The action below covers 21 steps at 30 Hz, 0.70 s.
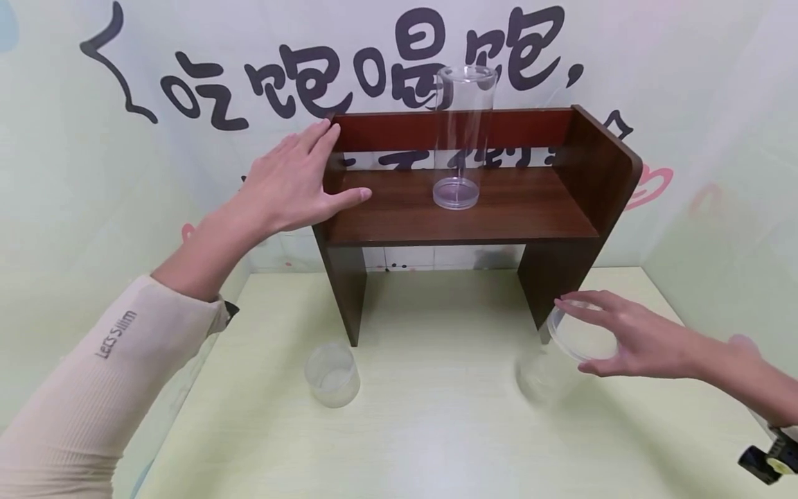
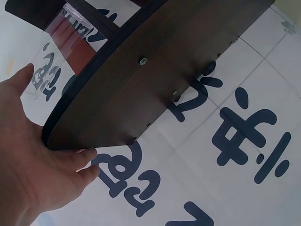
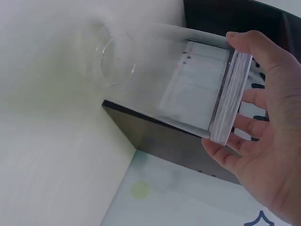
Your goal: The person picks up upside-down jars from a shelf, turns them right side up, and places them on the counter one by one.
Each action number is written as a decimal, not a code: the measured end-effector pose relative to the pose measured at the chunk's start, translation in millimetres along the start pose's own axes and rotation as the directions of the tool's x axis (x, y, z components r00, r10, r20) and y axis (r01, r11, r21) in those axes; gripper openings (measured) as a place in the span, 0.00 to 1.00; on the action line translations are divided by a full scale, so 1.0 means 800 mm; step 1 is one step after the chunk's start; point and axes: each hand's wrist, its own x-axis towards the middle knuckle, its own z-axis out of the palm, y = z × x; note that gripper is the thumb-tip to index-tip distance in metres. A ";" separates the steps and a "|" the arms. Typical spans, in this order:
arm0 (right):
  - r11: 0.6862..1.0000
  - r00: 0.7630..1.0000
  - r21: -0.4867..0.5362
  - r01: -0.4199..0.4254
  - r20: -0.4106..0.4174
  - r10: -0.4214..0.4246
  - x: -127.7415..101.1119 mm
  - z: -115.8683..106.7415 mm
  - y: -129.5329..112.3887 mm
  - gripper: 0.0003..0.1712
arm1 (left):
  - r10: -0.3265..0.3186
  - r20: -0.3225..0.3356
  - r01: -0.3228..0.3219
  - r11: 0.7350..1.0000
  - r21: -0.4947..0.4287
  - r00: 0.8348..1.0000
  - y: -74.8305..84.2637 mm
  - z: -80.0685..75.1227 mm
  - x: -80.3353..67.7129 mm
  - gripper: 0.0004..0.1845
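In the head view, a dark brown wooden desk shelf stands on the table. My left hand rests on its left side panel, with the fingers on the top corner and the thumb spread over the board. In the left wrist view, the panel passes between thumb and fingers. A tall clear cylindrical jar stands upright on the shelf board. My right hand grips another clear jar by its thick top rim, beside the shelf's right leg. Whether its base touches the table cannot be told.
A short clear cup stands on the pale table, in front of the shelf's left leg. Behind the shelf hangs a white backdrop with large black characters. Side walls stand close on both sides.
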 end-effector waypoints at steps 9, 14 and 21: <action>0.999 0.999 -0.035 0.011 0.046 -0.009 -0.014 0.017 0.012 0.57 | -0.021 0.052 0.021 1.000 -0.003 0.998 0.001 -0.004 0.002 0.61; 0.999 0.998 -0.037 0.020 0.055 -0.018 -0.018 0.022 0.016 0.56 | -0.019 0.066 0.019 1.000 -0.007 0.998 0.002 -0.006 0.002 0.61; 0.999 0.998 -0.038 0.025 0.056 -0.023 -0.020 0.025 0.020 0.58 | -0.016 0.068 0.017 1.000 -0.008 0.998 0.001 -0.005 0.000 0.61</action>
